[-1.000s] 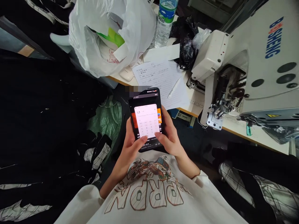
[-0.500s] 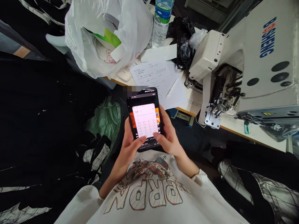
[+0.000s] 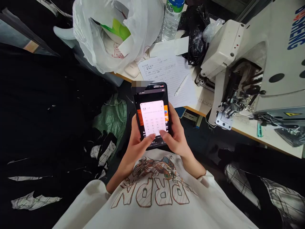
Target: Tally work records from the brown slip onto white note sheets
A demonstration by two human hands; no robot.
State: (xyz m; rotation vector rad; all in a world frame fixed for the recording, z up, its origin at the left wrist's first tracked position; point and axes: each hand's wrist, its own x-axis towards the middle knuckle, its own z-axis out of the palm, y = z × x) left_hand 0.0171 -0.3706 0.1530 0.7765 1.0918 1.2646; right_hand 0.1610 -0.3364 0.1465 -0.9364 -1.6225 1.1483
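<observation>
the left hand (image 3: 137,144) and the right hand (image 3: 175,138) are gripping a black phone (image 3: 150,95) from both sides, out front at 6 o'clock. a number pad is showing on the phone screen (image 3: 152,117), and both thumbs (image 3: 150,137) are lying over it. a lined paper (image 3: 166,71) with a white pen (image 3: 181,85) on it is lying on the table (image 3: 262,136) at 12 o'clock, a white plastic bag (image 3: 114,35) is sitting at 11 o'clock, and a sewing machine (image 3: 238,73) is standing at 2 o'clock.

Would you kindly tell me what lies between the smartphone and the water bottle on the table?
In the head view, a handwritten lined sheet lies between the smartphone and the water bottle, with a white paper slip beyond it.
</observation>
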